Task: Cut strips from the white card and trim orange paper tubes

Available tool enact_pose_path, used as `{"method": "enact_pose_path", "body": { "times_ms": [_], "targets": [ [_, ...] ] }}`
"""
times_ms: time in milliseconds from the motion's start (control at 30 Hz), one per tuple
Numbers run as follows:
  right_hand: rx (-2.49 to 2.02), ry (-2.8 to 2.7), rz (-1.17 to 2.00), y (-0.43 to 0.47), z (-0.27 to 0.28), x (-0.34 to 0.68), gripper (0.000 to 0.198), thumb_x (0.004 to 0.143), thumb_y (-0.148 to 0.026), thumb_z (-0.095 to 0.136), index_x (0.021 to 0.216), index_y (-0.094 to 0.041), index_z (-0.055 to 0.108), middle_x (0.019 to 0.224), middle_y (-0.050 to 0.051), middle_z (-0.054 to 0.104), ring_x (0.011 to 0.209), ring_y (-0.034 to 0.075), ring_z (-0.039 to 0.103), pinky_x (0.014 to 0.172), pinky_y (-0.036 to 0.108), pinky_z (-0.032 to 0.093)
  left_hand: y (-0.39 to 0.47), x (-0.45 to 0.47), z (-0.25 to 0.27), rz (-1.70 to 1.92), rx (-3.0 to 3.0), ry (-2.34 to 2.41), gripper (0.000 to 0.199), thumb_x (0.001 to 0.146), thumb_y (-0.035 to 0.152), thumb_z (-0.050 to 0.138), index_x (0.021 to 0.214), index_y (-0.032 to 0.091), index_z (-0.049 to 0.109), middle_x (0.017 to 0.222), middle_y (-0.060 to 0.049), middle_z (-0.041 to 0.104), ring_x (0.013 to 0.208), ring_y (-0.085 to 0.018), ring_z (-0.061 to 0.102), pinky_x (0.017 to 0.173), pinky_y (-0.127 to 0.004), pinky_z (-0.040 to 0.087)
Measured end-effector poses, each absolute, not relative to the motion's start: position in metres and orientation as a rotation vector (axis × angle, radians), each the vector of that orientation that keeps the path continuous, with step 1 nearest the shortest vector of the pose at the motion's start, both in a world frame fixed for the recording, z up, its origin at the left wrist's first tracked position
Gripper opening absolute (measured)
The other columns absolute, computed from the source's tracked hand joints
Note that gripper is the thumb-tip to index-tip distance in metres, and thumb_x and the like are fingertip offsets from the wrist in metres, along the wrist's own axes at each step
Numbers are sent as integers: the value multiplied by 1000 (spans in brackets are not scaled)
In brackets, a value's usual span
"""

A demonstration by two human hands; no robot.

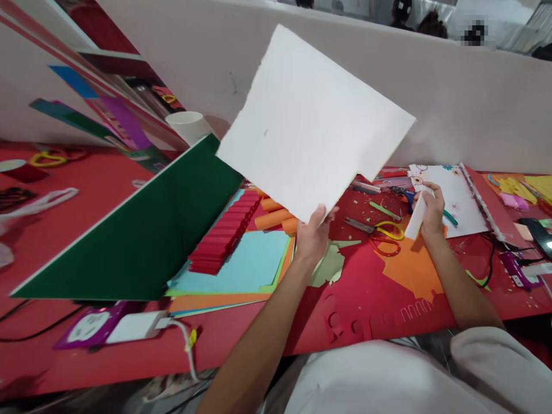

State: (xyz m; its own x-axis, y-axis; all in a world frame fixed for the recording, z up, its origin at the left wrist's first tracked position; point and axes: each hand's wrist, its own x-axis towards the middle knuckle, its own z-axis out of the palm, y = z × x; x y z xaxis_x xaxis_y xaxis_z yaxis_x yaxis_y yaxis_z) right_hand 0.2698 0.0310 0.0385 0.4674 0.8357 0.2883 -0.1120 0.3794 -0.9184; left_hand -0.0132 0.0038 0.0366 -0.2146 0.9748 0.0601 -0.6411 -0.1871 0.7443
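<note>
Right now, centre frame, the left hand (314, 238) pinches a big white board (314, 115) by its lowest corner, the sheet rising tilted against the pale partition (452, 98). Over to the right, the right hand (432, 210) has a narrow white strip (416, 217) gripped between thumb and fingers. Trouble spots? That one-corner hold, for me: with nearly all the board above the fingers, any slackening could let it swing or crease at the corner. Its left edge is ragged, so a rough brush there might fray it further. The strip looks thin, and a hard squeeze could buckle it.

Between the hands, mid-right, lie yellow-and-red-handled scissors (374, 229), blades pointing left, a hazard to a lowered wrist. Just below the strip, an orange sheet (409, 267) could get dragged along. Left of centre, a leaning green board (138, 230), red pleated paper (224, 236) and orange rolls (273, 218) crowd the space, and the white board hides whatever sits directly behind it.
</note>
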Motion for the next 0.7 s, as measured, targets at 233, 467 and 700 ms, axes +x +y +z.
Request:
{"method": "enact_pose_path", "body": {
  "times_ms": [233,467,700],
  "targets": [
    [-913,-1039,745,23,45,262,41,78,-46,84,107,-26,63,73,-3,71,56,13,58,54,23,45,14,-34,31,1520,916,817,41,68,45,96,89,19,74,80,-3,72,71,-18,66,71,-34,55],
    [-903,-1059,749,17,52,264,48,75,-54,89,104,-27,63,74,-4,73,39,8,45,35,21,29,22,-67,40,1367,1114,929,36,72,47,89,81,19,69,71,0,65,59,-12,54,56,-26,46],
    [-846,-846,635,23,64,280,42,75,-49,86,97,-27,57,70,-5,67,50,10,55,44,20,42,25,-109,47,962,1173,1009,44,62,51,92,79,18,69,69,-3,65,55,-13,55,49,-26,44]
  ]
}}
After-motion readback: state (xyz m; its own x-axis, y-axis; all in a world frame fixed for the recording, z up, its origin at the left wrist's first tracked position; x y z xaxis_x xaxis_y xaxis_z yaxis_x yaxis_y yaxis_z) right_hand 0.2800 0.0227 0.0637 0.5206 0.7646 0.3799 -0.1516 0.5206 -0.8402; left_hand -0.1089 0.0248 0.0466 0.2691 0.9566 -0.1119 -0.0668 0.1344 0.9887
